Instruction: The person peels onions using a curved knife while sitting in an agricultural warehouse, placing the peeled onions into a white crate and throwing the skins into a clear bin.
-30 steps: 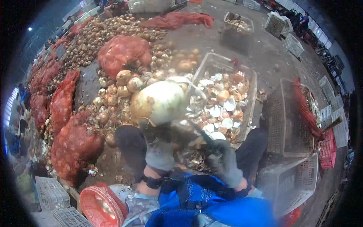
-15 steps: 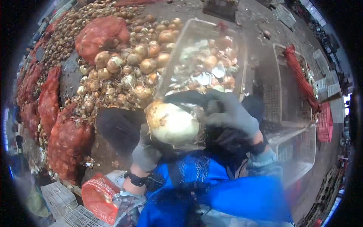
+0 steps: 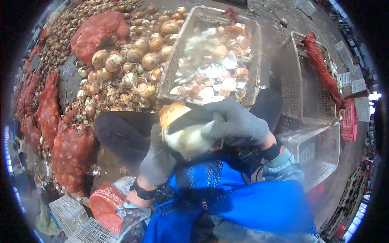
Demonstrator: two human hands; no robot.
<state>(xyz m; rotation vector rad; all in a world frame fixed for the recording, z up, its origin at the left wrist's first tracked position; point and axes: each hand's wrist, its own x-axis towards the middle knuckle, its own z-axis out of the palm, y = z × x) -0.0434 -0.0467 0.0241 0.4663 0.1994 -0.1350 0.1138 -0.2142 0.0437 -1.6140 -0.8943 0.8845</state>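
Grey-gloved left hand [image 3: 157,158] is cupping a large, rounded, white-and-tan onion [image 3: 187,140] above a blue apron [image 3: 259,204], grey-gloved right hand [image 3: 235,123] bending across it, pinch unclear; slack support could be letting the smooth bulb slip.

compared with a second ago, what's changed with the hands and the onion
The right hand has come up and inward from near the right knee to the onion; its exact grip is blurred. The onion has come closer to the lap. The left hand still holds it. The crate and red sack stayed; only the view shifted.
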